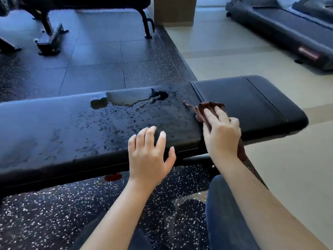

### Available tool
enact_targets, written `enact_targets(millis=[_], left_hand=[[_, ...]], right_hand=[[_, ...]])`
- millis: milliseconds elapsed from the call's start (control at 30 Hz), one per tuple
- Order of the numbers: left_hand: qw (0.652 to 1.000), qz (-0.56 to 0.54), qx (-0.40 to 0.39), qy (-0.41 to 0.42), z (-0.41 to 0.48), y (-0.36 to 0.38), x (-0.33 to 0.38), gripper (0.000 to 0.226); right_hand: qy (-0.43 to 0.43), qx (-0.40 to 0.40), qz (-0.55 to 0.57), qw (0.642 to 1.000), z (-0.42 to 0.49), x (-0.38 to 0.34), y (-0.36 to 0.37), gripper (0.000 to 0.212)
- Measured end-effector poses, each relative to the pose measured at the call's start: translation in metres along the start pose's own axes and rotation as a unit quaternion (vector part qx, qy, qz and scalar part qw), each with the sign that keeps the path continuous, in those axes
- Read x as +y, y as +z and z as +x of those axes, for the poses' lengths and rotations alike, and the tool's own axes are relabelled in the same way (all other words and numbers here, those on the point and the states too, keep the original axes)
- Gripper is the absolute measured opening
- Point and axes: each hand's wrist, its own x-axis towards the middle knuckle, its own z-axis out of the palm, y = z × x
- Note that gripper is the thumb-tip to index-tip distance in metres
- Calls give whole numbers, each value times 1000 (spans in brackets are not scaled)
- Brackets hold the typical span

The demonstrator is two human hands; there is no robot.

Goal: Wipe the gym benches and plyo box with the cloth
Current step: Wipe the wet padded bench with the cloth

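Right hand fingers hold cloth on bench | left hand spread, empty | puddle unwiped, task likely early

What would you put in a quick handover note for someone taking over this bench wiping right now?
Left hand: open, empty, over the near edge of the bench.
Right hand: holds the brown cloth down on the bench at its seam.
Done: the pad right of the seam looks dry.
Left: the puddle and droplets left of the seam, the second bench behind; the plyo box cannot be made out for sure.
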Motion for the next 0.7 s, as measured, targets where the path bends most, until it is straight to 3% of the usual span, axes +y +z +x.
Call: enact_targets(millis=[133,233,367,533,700], left_hand=[[1000,6,-10,27,-5,5,-17,39],[1000,9,6,26,-6,10,-17,40],[999,-1,26,24,-7,14,-16,41],[999,-2,35,11,-7,15,-14,41],[999,-10,33,-23,-5,10,-10,38]], right_hand=[[58,0,-6,998,-14,-50,6,31],[26,-5,-2,1000,-24,-75,8,30],[-57,-34,10,998,-11,-33,4,35],[30,10,-8,999,-3,-26,11,33],[-53,-9,18,998,-19,-69,10,32]])
